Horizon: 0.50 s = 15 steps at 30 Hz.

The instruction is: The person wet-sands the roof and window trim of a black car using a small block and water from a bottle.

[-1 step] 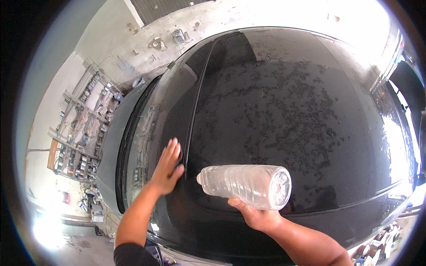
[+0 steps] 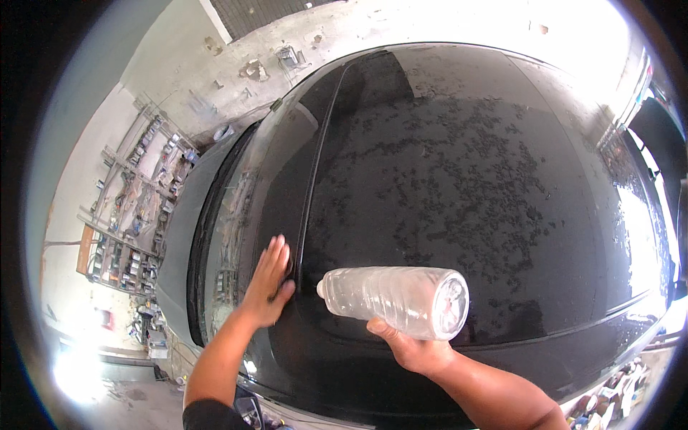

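Observation:
My right hand (image 2: 417, 351) grips a clear plastic bottle (image 2: 383, 295) from below, thumb along its near side. The bottle lies level in the air over a glossy black car roof (image 2: 387, 229); its narrow end points left and its base faces right. My left hand (image 2: 268, 283) is flat against the dark surface by the front edge of the roof, fingers stretched out and thumb apart. A small dark patch shows between its thumb and fingers; whether it is a thing or a reflection I cannot tell. Dark, irregular blotches, like wet marks, cover the middle of the roof.
The car's windshield (image 2: 229, 208) and grey hood (image 2: 175, 258) lie to the left. Beyond them, metal shelves (image 2: 136, 186) hold several cans and bottles. A worn, pale wall (image 2: 251, 64) stands behind the car. Assorted items (image 2: 609, 401) are heaped at the lower right.
My left hand has slid a little toward me along the surface. The bottle and my right hand have hardly moved.

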Tool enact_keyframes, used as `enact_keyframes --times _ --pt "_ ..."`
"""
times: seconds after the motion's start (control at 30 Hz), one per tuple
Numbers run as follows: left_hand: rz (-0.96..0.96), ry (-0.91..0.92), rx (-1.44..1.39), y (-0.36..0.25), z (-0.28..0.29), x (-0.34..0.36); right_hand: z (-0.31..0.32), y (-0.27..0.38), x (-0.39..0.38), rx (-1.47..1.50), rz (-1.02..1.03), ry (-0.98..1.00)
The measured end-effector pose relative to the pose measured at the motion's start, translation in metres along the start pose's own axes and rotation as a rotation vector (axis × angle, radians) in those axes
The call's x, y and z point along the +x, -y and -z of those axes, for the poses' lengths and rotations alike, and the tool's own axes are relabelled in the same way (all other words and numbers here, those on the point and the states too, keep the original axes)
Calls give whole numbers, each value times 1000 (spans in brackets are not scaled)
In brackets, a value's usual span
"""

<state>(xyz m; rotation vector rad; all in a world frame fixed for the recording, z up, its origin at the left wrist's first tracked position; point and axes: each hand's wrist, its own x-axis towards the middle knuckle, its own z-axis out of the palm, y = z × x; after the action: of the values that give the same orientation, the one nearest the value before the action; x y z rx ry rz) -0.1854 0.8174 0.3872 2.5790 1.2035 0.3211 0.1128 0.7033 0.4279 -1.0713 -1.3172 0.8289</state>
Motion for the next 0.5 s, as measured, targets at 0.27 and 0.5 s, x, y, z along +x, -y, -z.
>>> enact_keyframes --times 0.27,0.5 --pt "71 -148 -43 113 6 157 -3 2 -3 -21 19 54" --pt "140 -186 -99 109 -14 176 -3 -10 -4 36 -31 -7"
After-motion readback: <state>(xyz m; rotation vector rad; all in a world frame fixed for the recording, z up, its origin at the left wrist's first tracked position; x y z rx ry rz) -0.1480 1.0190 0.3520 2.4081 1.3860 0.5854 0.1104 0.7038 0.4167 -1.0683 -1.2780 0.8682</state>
